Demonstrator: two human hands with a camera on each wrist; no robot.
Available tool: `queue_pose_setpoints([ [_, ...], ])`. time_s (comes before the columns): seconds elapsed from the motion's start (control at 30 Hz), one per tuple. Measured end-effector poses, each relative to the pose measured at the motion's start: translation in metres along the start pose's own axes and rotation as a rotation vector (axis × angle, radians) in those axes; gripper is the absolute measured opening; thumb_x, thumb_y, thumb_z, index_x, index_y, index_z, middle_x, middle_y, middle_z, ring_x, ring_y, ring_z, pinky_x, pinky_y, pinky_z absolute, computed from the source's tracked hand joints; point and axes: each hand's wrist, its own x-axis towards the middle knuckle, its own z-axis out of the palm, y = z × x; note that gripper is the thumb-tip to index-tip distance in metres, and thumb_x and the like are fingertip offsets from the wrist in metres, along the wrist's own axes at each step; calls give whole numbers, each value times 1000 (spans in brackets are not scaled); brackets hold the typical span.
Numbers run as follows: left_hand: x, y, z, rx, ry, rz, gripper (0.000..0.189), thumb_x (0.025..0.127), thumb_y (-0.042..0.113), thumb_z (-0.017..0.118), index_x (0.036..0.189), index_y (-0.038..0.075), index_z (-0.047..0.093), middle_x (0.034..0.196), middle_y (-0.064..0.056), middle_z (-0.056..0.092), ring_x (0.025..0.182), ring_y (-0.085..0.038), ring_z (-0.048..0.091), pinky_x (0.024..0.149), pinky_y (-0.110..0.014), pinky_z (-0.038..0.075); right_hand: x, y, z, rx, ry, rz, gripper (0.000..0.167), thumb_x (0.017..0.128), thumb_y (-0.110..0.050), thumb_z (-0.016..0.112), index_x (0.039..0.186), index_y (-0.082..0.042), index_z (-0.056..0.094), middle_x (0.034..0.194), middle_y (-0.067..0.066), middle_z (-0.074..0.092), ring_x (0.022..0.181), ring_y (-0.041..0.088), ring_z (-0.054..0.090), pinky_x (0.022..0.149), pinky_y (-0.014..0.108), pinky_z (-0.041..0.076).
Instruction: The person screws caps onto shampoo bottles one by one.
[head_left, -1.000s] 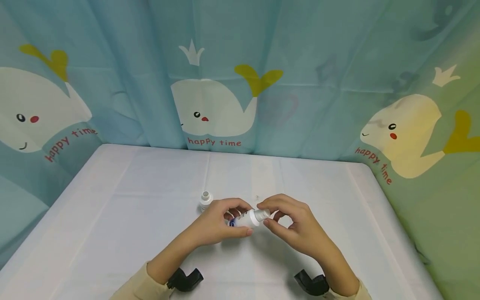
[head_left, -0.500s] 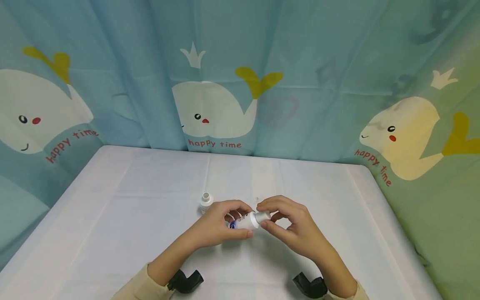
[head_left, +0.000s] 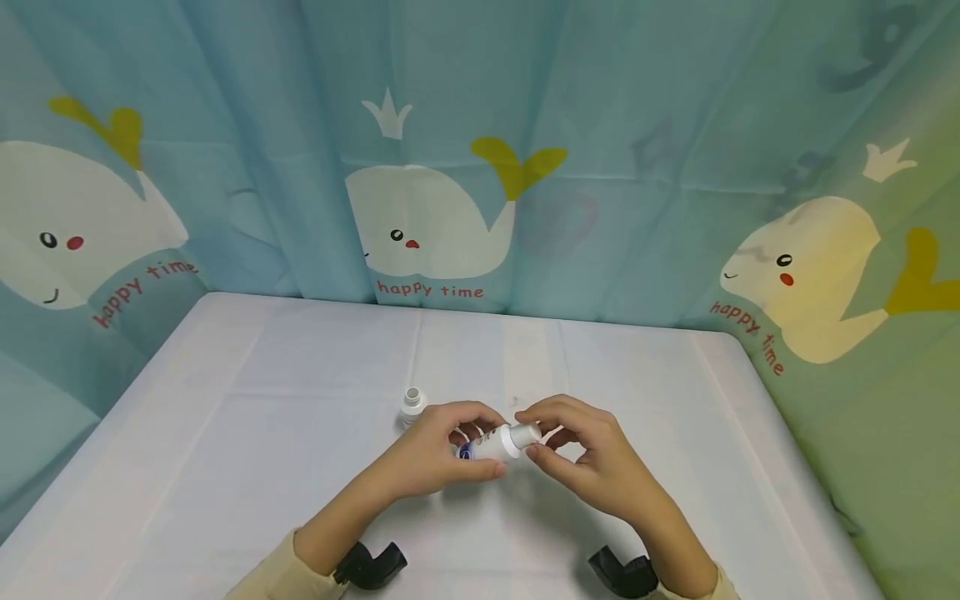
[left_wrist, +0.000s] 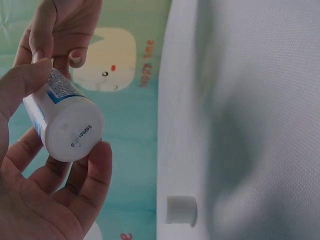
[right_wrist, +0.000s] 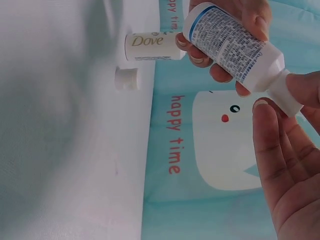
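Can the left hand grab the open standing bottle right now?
Probably not: the left hand is busy gripping the tilted bottle. With that put down, the standing bottle just beyond looks free to grab.

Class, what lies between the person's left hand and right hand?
A white cylindrical plastic bottle, held by the left hand, its cylindrical white cap towards the right hand, as the head view shows.

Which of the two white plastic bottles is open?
The gold-lettered Dove bottle standing on the white table: its mouth is bare. The blue-trimmed bottle, tilted in the left hand, wears a white cap.
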Motion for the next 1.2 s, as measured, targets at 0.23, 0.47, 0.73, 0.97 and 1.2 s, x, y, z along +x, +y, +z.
queue_pose_setpoints([
  [0.23, -1, 2, 1, 25, 1, 15, 36, 78, 35, 85, 110, 26, 70, 98, 14, 68, 89, -11, 61, 75, -27, 53, 1, 3, 3, 8, 38, -72, 40, 82, 3, 78, 118, -12, 67, 120, 8, 67, 106, 19, 65, 72, 28, 59],
  [0.47, -1, 2, 1, 28, 8, -1, 37, 78, 34, 85, 111, 28, 70, 102, 15, 67, 91, -10, 61, 79, -29, 52, 2, 2, 3, 18, 15, -101, 36, 82, 4, 76, 114, -11, 69, 116, 6, 69, 106, 19, 65, 70, 27, 58],
  [0.73, 0, 3, 0, 18, 11, 22, 36, 78, 33, 85, 110, 26, 70, 100, 13, 68, 89, -11, 61, 77, -28, 52, 1, 2, 1, 2, 15, -74, 37, 84, 4, 75, 117, -12, 68, 113, 6, 70, 98, 15, 65, 70, 26, 58],
  [0.97, -1, 3, 1, 29, 16, 34, 37, 78, 33, 85, 111, 26, 70, 100, 14, 68, 89, -9, 61, 77, -28, 53, 2, 4, 3, 3, 35, -105, 38, 81, 5, 77, 115, -10, 69, 118, 8, 68, 108, 20, 65, 75, 27, 59],
  [1.2, -1, 3, 1, 27, 16, 23, 37, 78, 33, 85, 112, 26, 70, 101, 14, 68, 90, -10, 61, 78, -28, 53, 2, 4, 5, 17, 31, -113, 38, 82, 6, 77, 115, -10, 68, 111, 7, 70, 100, 17, 66, 72, 26, 58],
])
